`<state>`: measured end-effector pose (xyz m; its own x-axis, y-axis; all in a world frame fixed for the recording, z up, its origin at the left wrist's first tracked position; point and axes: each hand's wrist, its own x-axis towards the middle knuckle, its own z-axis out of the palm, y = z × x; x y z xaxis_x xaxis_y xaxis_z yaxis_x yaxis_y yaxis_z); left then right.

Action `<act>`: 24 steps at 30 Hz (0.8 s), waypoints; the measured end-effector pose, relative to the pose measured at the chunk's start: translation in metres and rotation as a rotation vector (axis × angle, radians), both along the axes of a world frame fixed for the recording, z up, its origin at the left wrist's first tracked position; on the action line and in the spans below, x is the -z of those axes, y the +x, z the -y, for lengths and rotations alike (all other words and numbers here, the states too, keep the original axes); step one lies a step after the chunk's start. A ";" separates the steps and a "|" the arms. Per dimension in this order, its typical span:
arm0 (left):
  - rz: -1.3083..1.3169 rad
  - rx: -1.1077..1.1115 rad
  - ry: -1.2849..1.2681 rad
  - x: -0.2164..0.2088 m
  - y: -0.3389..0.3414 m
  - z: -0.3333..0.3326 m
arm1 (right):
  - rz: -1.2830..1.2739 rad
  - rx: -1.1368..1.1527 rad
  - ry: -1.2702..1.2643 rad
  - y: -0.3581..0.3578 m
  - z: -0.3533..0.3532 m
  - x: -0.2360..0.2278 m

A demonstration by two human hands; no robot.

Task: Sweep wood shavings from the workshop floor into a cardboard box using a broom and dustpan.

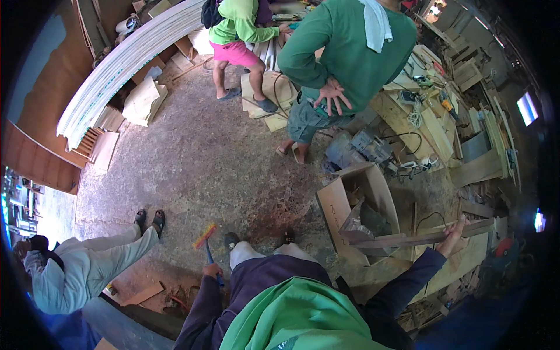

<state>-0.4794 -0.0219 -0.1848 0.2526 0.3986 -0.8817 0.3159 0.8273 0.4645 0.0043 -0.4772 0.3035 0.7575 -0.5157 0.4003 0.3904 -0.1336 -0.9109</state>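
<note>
My left hand (213, 270) is closed around the blue handle of a brush (204, 234), whose yellow and orange bristles point away over the floor. My right hand (455, 236), out at the right, grips a long wooden stick (408, 240). The stick's left end lies across the near side of an open cardboard box (333, 209), beside a flat brownish piece (354, 224) at the box's opening. Whether the two are joined, I cannot tell. Greyish material (373, 220) shows inside the box.
Ahead stands a person in green (350, 46), with another in pink shorts (236, 53) beyond. A third person (99, 271) is at the left. Long stacked boards (128, 67) curve along the left. A cluttered workbench (431, 119) and wood scraps line the right.
</note>
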 end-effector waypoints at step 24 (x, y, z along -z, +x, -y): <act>-0.358 1.368 0.549 0.036 -0.021 -0.186 | -0.161 0.127 -0.052 -0.135 -0.090 0.032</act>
<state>-0.5003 0.1644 -0.2205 0.5003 0.3314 -0.7999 0.8342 -0.4320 0.3427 -0.1312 -0.3872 0.2710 0.7442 -0.5927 0.3079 0.2172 -0.2213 -0.9507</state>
